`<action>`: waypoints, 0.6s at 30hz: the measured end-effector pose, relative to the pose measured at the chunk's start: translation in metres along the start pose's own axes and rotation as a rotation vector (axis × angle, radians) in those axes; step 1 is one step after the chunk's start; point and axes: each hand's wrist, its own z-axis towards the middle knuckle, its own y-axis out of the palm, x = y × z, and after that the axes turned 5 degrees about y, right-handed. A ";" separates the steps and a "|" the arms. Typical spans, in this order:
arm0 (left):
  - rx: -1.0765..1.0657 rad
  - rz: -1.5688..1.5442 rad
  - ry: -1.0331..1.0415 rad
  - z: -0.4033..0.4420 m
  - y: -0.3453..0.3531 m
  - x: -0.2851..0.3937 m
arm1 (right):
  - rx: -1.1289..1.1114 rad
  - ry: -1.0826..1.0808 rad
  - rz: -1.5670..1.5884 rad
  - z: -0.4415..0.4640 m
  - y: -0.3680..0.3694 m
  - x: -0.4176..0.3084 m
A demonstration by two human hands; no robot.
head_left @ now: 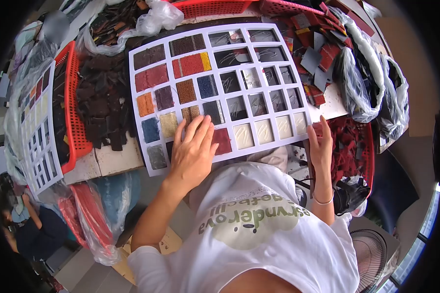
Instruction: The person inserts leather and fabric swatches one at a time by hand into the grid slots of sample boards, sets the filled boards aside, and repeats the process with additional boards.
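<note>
A white sample board (215,69) with rows of square windows lies tilted before me. Carpet swatches in red, orange, brown, blue and grey fill the left windows, among them a red swatch (222,141) in the bottom row. Further right, the windows show dark or cream backing with wavy glue-like lines. My left hand (193,149) rests on the board's lower part, fingers stretched flat over a brown striped swatch (190,113) and a dark grey one (213,112). It covers some windows. At the lower right corner, my right hand (321,146) is open, its fingers apart beside the board's edge.
A red basket (77,105) stands left, beside a heap of dark brown carpet pieces (100,97). Loose red and grey pieces (318,53) lie at the right, near plastic bags (359,90). Another sample board (40,132) leans far left. A fan (369,254) stands lower right.
</note>
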 end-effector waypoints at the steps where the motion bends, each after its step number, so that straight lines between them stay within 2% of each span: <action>1: -0.024 0.034 0.005 0.001 -0.002 0.002 | -0.130 0.135 0.123 0.000 -0.006 0.006; 2: -0.032 0.077 0.016 0.008 -0.005 0.002 | -0.254 0.253 0.249 0.003 -0.012 0.008; 3: -0.011 0.041 0.023 0.008 -0.005 0.000 | -0.199 0.270 0.383 -0.002 -0.006 -0.002; 4: 0.005 -0.029 0.012 0.008 -0.007 -0.004 | -0.159 0.217 0.458 -0.002 -0.004 0.005; 7: 0.128 -0.137 -0.042 0.000 -0.017 -0.007 | -0.069 0.024 0.563 -0.013 -0.010 -0.042; 10: 0.328 -0.116 -0.145 -0.014 -0.032 -0.011 | -0.263 0.007 0.874 -0.009 -0.040 -0.096; 13: 0.559 -0.090 -0.314 -0.034 -0.062 -0.025 | -0.347 -0.147 1.099 0.026 -0.061 -0.132; 16: 0.769 0.007 -0.504 -0.067 -0.089 -0.044 | -0.425 -0.293 1.219 0.066 -0.075 -0.187; 18: 0.866 0.128 -0.614 -0.098 -0.099 -0.060 | -0.353 -0.323 1.219 0.105 -0.078 -0.212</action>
